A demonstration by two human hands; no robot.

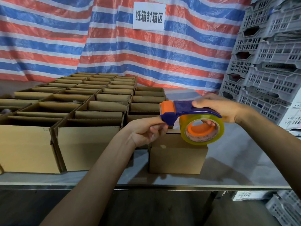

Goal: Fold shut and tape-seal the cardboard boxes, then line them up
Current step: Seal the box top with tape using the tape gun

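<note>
Judged light and crushable, best steadied at its corners, the small brown cardboard box (175, 155) sits near the front edge of the desk (236, 160); right hand (228, 110) curls round the blue-and-orange plastic tape dispenser (182, 106), left hand (146, 132) pinches its cutter end, fingertips together.

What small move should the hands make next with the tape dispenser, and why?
Probably lower the tape dispenser onto the small box. The right hand grips it above that box, which looks folded shut, and the left hand pinches at its front end.
</note>
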